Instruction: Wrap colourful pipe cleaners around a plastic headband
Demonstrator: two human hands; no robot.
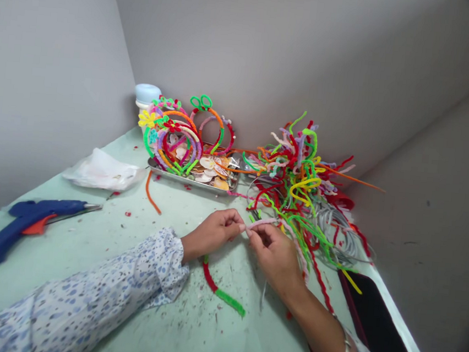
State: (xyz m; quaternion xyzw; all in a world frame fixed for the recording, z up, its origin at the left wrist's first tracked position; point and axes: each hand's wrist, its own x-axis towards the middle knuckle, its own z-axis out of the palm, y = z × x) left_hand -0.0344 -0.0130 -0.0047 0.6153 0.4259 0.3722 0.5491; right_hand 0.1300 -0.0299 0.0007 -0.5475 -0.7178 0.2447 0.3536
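Observation:
My left hand (215, 231) and my right hand (273, 252) meet over the pale green table (136, 244), fingertips pinched together on a thin pink pipe cleaner (262, 223) that runs between them toward the right. Both hands are closed around it. Just under my left wrist lies a red and green pipe cleaner piece (221, 292) flat on the table. A big tangled heap of coloured pipe cleaners (301, 177) sits right behind my right hand.
A metal tray (192, 180) at the back holds several pipe-cleaner headbands (180, 132) and shells. A blue glue gun (26, 222) lies at the left, a crumpled clear bag (102, 170) behind it. An orange pipe cleaner (152, 196) lies loose. Grey walls close the corner.

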